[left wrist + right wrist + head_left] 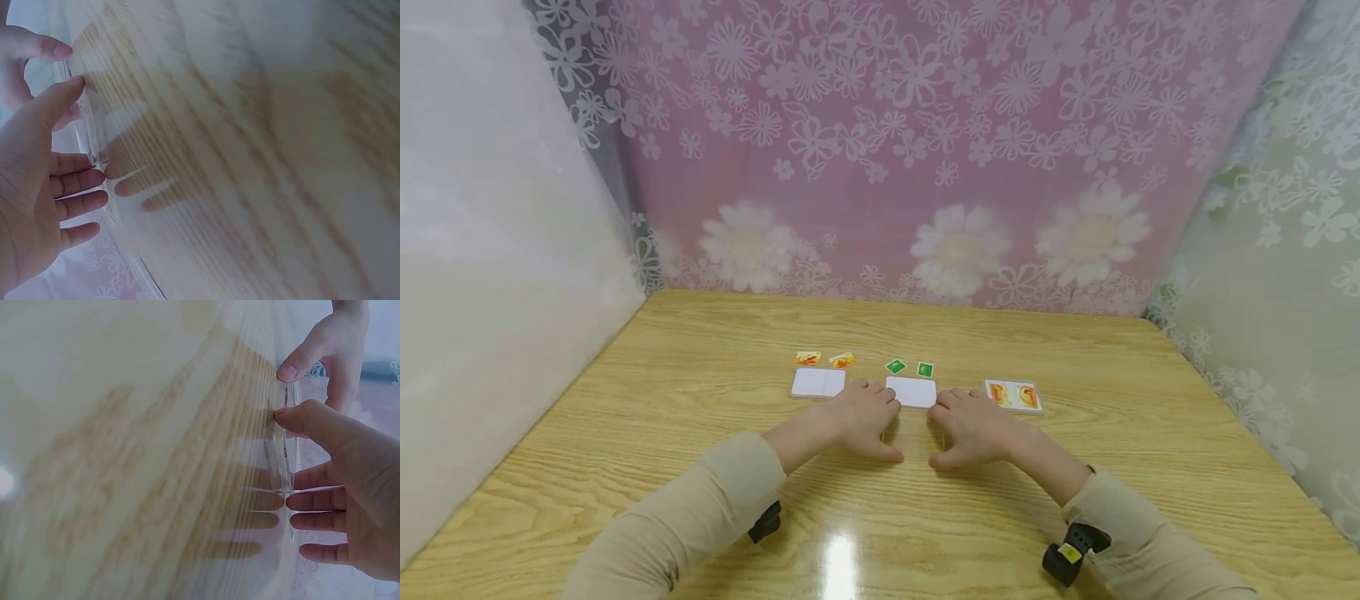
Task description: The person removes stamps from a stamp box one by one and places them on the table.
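A clear, flat plastic case (914, 446) lies low over the table between both hands. My left hand (861, 417) holds its left end, with the thumb at the near edge and the fingers toward the far side. The right hand (973, 427) grips the opposite end the same way. In the left wrist view, the left thumb and index fingertip (89, 161) meet the case's rim while the other fingers extend past it. The right wrist view shows the case (281, 456) edge-on between right thumb and fingers. Just beyond the hands is a white card (912, 392).
Another white card in a case (818, 383) lies at left. A case with orange pictures (1013, 396) is at right. Behind them are small orange picture cards (808, 358) and green picture cards (896, 366). A pink floral curtain (880, 167) hangs along the table's (700, 333) back edge.
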A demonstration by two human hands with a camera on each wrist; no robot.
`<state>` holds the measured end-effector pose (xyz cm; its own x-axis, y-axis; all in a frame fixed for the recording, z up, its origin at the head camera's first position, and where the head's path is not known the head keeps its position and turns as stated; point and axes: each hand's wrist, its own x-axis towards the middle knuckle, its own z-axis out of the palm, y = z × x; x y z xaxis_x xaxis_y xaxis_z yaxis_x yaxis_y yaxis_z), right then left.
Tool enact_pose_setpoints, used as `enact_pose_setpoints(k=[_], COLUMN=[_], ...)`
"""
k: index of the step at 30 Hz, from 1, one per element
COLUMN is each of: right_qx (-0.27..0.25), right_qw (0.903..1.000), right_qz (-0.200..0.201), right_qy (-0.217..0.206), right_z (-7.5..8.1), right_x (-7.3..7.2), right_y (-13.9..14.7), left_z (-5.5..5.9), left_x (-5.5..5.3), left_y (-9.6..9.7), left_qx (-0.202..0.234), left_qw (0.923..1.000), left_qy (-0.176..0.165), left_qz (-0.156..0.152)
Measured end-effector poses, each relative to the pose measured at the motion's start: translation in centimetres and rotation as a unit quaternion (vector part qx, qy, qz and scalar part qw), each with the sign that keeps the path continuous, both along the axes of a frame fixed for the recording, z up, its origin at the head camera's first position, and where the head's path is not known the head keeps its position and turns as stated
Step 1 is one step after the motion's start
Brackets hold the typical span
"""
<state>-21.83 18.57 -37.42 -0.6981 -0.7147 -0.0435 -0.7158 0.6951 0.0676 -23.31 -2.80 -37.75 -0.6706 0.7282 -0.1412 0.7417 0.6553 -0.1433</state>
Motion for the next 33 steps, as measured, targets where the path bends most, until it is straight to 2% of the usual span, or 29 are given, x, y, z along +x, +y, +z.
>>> enact_pose_setpoints(k=[9, 17, 24, 30, 33], right_qx=[-0.018, -0.043, -0.059, -0.089, -0.096], right_qw=[0.9997, 0.9985, 0.9965, 0.9933, 0.9923], right_qz=[-0.009, -0.034, -0.054, -0.050, -0.058], right_qy=[-0.013, 0.001, 0.023, 0.054, 0.052], right_z=[0.1, 0.0, 0.2, 0.2, 0.2], right_x=[0.0, -0.7, -1.1, -1.1, -1.1], right_y=[-0.1, -0.3, -0.2, -0.1, -0.1], left_z=[0.0, 0.3, 0.0, -0.1, 0.0], left_x=[-0.2, -0.4, -1.2, -1.7, -1.8], left_y=[0.1, 0.0, -0.2, -0.2, -0.2], left_qx=[0.004, 0.029, 0.029, 0.051, 0.055], left_qw=[0.9998, 0.9976, 0.9938, 0.9934, 0.9940], left_qy=[0.019, 0.062, 0.107, 0.102, 0.094], left_qz=[-0.002, -0.006, -0.002, 0.008, 0.016])
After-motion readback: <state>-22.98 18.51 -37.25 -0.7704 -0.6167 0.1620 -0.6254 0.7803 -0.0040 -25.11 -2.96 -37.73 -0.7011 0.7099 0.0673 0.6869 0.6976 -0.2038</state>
